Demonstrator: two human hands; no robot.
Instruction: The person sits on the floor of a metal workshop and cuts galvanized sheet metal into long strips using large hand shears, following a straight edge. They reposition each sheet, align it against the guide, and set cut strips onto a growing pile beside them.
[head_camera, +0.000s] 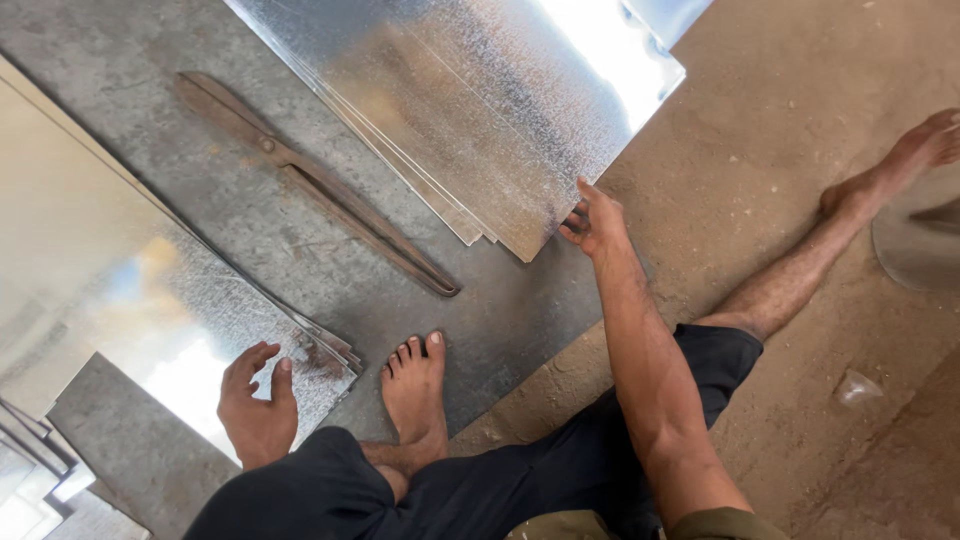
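1. Sheets (470, 110): a stack of thin galvanised metal lies on the floor ahead of me, its lower corner pointing at my right hand (597, 222)
2. My right fingers (578, 222) curl against the stack's lower right edge, touching it, not closed round anything that I can see
3. My left hand (258, 405) rests flat on a second stack (130, 300) at the left, fingers spread, thumb out, gripping nothing
4. I judge the sheets stiff along the flat yet springy, light singly and heavy stacked, slick on the face and sharp at the rim; best lifted at a corner with the pads under the edge
5. Shears (310, 180): long, rusty brown, shut, lying on a dull grey sheet (250, 230) between the two stacks, apart from both hands
6. My bare foot (415, 385) stands on that grey sheet; packed earth floor (800, 150) to the right
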